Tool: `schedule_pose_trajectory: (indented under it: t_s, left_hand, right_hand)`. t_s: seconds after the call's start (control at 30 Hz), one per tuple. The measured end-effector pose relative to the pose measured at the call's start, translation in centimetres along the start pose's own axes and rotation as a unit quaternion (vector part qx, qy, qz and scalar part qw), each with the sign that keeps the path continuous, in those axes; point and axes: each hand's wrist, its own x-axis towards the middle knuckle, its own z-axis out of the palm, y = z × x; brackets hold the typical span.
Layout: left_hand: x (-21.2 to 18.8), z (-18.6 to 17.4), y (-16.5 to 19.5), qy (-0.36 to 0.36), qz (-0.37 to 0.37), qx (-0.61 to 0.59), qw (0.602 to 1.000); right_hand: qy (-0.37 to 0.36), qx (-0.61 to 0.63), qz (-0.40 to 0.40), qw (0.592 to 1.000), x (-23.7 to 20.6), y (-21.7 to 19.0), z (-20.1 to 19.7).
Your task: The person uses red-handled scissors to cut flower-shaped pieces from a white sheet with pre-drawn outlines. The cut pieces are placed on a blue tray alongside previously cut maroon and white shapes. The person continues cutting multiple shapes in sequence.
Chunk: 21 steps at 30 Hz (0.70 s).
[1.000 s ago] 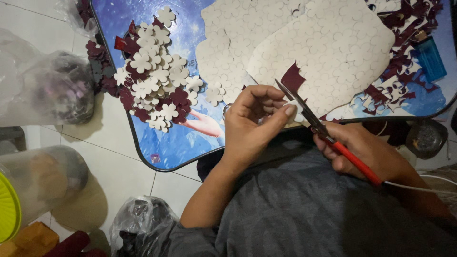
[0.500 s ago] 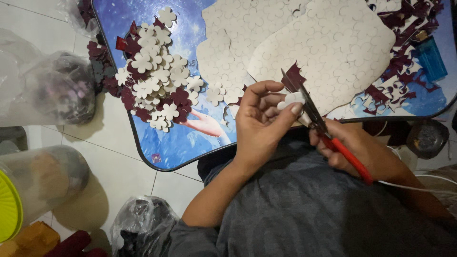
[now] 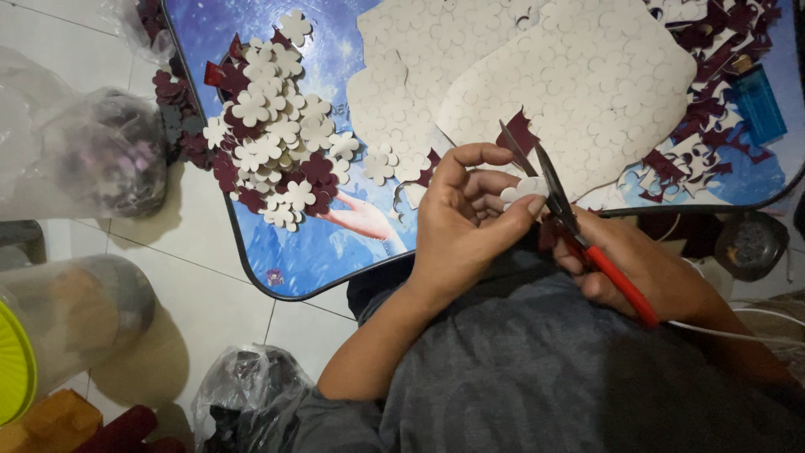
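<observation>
While the left hand (image 3: 470, 222) pinches a small white flower cutout (image 3: 521, 190) between thumb and fingertips, its grip clamped on the piece, the right hand (image 3: 625, 264) has its grip closed around the red handles of the scissors (image 3: 563, 210), whose blades stand apart at the cutout's edge. A dark red scrap (image 3: 520, 134) sticks up at 12 o'clock from the cutout. On the blue worktop (image 3: 335, 243), a heap of cut flowers (image 3: 281, 151) lies at 9 o'clock from the hands, and large white sheets (image 3: 579, 75) spread at 12 o'clock. A blue lighter (image 3: 759, 102) rests at 2 o'clock.
</observation>
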Motion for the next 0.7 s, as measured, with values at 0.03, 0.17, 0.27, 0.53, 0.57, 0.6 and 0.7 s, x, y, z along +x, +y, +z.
schedule_pose_trajectory:
  t_s: [0.03, 0.17, 0.27, 0.53, 0.57, 0.6, 0.7]
  left_hand:
    - [0.0, -0.02, 0.06, 0.0, 0.0, 0.002, 1.0]
    - [0.01, -0.19, 0.24, -0.007, 0.001, -0.013, 1.0]
    - [0.12, -0.34, 0.36, -0.001, 0.0, -0.02, 1.0]
    - [0.23, -0.73, 0.69, 0.008, -0.003, -0.019, 1.0]
    - [0.28, -0.78, 0.7, 0.01, -0.003, -0.022, 1.0]
    - [0.32, -0.85, 0.7, 0.013, 0.005, -0.02, 1.0]
    - [0.41, -0.87, 0.57, 0.028, 0.025, 0.0, 0.999]
  right_hand:
    - [0.0, -0.004, -0.001, 1.0, -0.01, 0.13, -0.01]
    - [-0.005, -0.004, 0.018, 1.0, -0.01, 0.62, -0.13]
    - [-0.011, -0.003, 0.027, 1.0, -0.11, 0.72, -0.27]
    - [-0.011, 0.009, 0.016, 1.0, 0.03, 0.63, -0.26]
    - [-0.011, 0.007, 0.017, 1.0, 0.1, 0.7, -0.22]
    - [-0.011, 0.005, 0.018, 1.0, 0.09, 0.74, -0.19]
    - [-0.013, -0.013, 0.024, 1.0, -0.1, 0.87, -0.35]
